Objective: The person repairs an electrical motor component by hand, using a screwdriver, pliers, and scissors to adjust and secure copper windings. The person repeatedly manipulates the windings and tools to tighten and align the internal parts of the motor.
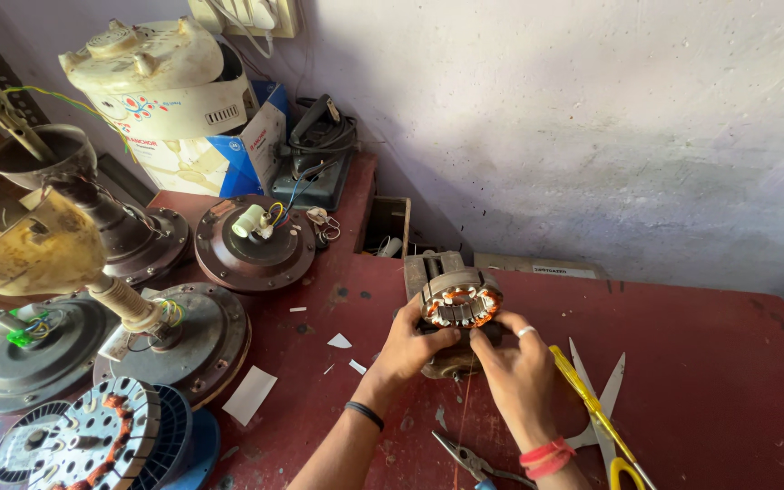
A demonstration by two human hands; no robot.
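Red tabletop (700, 381) at frame centre: left hand (407, 345) steadies the motor stator (460, 302), right hand (514, 363) fingers pinching its copper winding.

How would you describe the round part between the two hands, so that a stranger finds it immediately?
Start from the red table and go to its middle, where the left hand and the right hand meet. Between them sits the stator, a round metal ring standing on a grey block. Unlike the closed dark fan motors on the left, it is open, with copper coils visible around its inside.
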